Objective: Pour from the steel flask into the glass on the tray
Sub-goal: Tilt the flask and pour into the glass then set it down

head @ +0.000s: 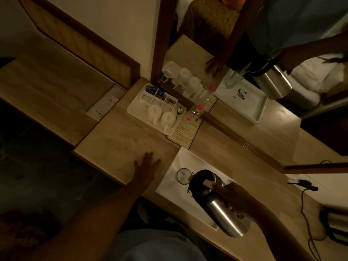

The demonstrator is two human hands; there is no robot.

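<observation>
The steel flask (pixel 224 213) with a black top is tilted over the white tray (pixel 171 178), its spout end leaning toward the clear glass (pixel 183 176) that stands on the tray's left part. My right hand (pixel 235 197) grips the flask at its handle, thumb on the lid lever. My left hand (pixel 146 167) lies flat on the wooden counter just left of the tray, fingers spread, holding nothing. Whether liquid is flowing cannot be made out in the dim light.
A white tea caddy (pixel 135 108) with two upturned cups (pixel 162 117) and sachets sits farther back. A pink-capped bottle (pixel 196 111) and a printed card (pixel 183 131) stand by the mirror (pixel 244 91). A kettle (pixel 335 225) with its cable (pixel 305 213) is at the right.
</observation>
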